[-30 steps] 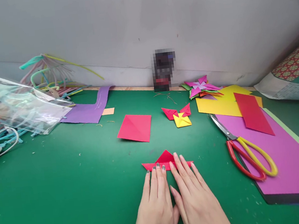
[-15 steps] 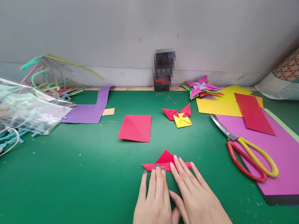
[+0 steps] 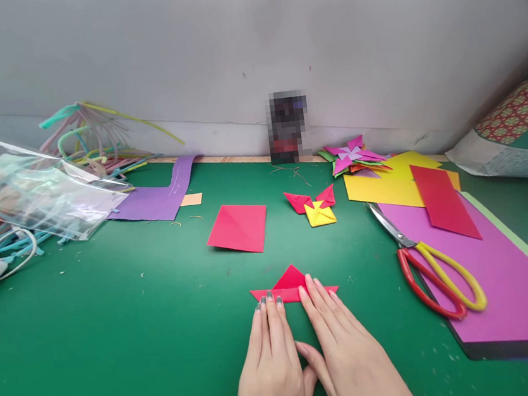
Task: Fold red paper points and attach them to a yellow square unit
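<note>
A sheet of red folded paper (image 3: 291,277) lies on the green table top, a triangle pointing away from me above a narrow folded band. On the band's left part rest the fingertips of my left hand (image 3: 271,356), fingers stretched out. My right hand (image 3: 345,347) lies flat with its fingertips over the right part of the same paper. The thumbs come close together below it. Beyond sits a square of red paper (image 3: 239,229) with a diagonal crease. To its right are two small red folded pieces (image 3: 299,202) touching a yellow folded square (image 3: 320,214).
Scissors (image 3: 426,262) with red and yellow handles lie at right, partly on purple sheets (image 3: 507,284). Behind them are a red strip (image 3: 446,203), yellow paper (image 3: 378,191) and a paper star (image 3: 352,155). Far left, a clear bag (image 3: 44,191) lies by pipe cleaners (image 3: 89,129).
My left hand's fingertips have slid a little to the left along the folded band and drawn closer together. My right hand stays nearly in place. The view has shifted slightly.
</note>
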`<state>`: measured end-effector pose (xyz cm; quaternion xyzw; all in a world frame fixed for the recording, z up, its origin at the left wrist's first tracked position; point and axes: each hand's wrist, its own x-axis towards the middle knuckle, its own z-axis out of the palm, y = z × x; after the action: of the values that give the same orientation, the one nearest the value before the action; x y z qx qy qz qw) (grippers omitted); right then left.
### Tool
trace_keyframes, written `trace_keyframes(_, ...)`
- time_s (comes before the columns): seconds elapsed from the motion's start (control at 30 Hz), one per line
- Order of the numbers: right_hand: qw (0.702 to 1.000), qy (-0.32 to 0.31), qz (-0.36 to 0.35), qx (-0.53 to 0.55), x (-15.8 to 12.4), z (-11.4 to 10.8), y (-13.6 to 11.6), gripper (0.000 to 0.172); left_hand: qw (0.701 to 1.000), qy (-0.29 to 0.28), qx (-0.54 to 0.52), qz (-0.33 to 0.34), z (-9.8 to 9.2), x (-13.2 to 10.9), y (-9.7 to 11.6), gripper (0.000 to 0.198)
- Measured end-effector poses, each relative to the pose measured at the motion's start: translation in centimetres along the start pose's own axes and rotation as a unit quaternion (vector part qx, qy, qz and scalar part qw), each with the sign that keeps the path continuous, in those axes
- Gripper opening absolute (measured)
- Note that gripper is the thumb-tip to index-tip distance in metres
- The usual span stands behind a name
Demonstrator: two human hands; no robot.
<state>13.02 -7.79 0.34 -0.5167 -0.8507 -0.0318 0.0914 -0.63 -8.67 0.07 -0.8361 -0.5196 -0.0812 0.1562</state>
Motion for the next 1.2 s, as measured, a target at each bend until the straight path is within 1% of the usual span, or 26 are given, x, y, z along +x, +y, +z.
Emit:
trace_keyframes(0.2,1.0,0.006,0.001,0.01,-0.1,0.1,0.0,0.056,1.0,-0.014,0.005,0.003,-0.2,0.1,0.0,0.057)
trace_keyframes(0.33,1.0,-0.007,-0.001,0.016,-0.1,-0.1,0.0,0.055,1.0,-0.025,-0.002,0.012,-0.5,0.4,-0.1,0.053)
trace_keyframes(0.47,0.999,-0.018,0.0,0.03,0.0,-0.3,0.1,0.054,1.0,-0.025,-0.016,0.009,-0.5,0.4,-0.2,0.052)
trace_keyframes(0.57,0.999,-0.015,0.001,0.03,0.0,-0.2,0.1,0.052,0.999,-0.028,-0.017,0.006,-0.5,0.4,-0.3,0.052)
trace_keyframes(0.73,1.0,-0.002,0.001,0.018,-0.2,0.1,-0.1,0.049,0.999,-0.035,-0.011,0.031,-0.9,0.6,-0.4,0.051)
trace_keyframes(0.83,1.0,0.001,0.003,0.009,-0.1,0.1,-0.2,0.05,0.999,-0.039,-0.014,0.026,-1.1,0.8,-0.4,0.051)
trace_keyframes(0.9,1.0,0.006,0.007,0.006,0.0,0.0,-0.3,0.05,0.999,-0.038,-0.018,0.03,-1.3,0.9,-0.5,0.048)
trace_keyframes(1.03,1.0,0.009,-0.001,0.005,0.2,-0.2,-0.3,0.049,0.997,-0.042,-0.021,0.063,-1.4,1.1,-0.5,0.039)
trace_keyframes(1.13,1.0,0.0,-0.005,0.003,0.3,-0.3,-0.3,0.049,0.997,-0.046,-0.014,0.063,-1.3,1.1,-0.4,0.041)
trace_keyframes(1.2,1.0,0.0,-0.004,0.007,0.3,-0.3,-0.3,0.048,0.998,-0.039,-0.007,0.055,-1.1,1.0,-0.2,0.043)
